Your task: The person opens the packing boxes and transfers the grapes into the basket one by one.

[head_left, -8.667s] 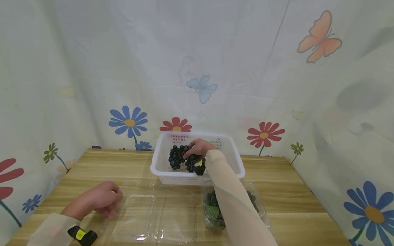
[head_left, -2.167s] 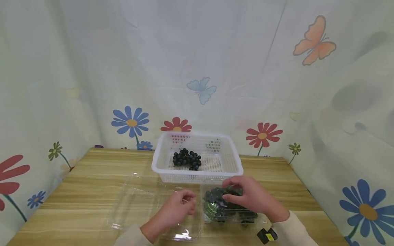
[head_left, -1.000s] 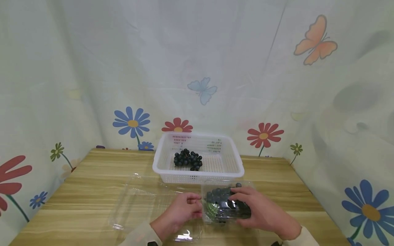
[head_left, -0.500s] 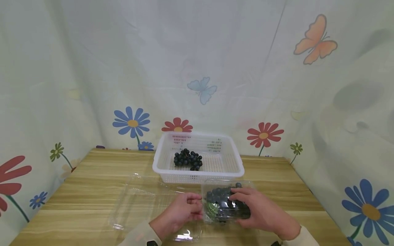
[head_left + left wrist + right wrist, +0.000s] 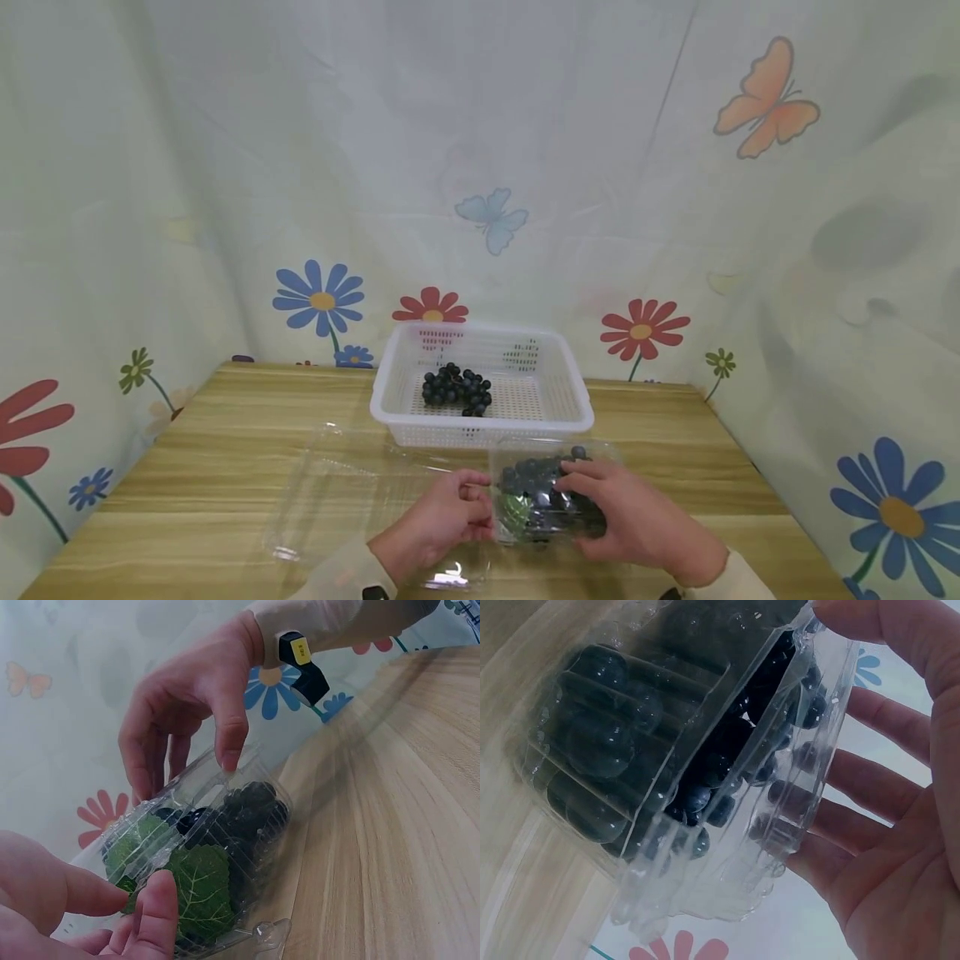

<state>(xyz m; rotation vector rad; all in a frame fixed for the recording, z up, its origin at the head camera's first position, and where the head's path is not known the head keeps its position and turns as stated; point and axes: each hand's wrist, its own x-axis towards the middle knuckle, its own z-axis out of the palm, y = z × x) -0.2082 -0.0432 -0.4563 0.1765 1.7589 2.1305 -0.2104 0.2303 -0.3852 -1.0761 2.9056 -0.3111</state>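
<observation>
A clear plastic clamshell box (image 5: pixel 555 527) holds dark grapes (image 5: pixel 534 475) and a green leaf (image 5: pixel 202 889). Its lid lies over the fruit, and the right wrist view shows a gap between lid and base. At the box's left side my left hand (image 5: pixel 442 515) pinches the rim between thumb and fingers. My right hand (image 5: pixel 637 517) holds the lid from the right, its thumb at the near edge and its fingers spread over the top. One dark grape bunch (image 5: pixel 453 387) lies in the white perforated basket (image 5: pixel 480 427) behind the box.
A second clear clamshell (image 5: pixel 330 500) lies unfolded on the wooden table (image 5: pixel 247 417), left of the filled box and partly behind my left forearm. The floral curtain (image 5: pixel 480 125) hangs along the table's back and sides.
Earlier my right hand gripped grapes in the basket; one bunch lies there now. The lid has come down over the box, and both hands have moved to it. The last second shows almost no motion.
</observation>
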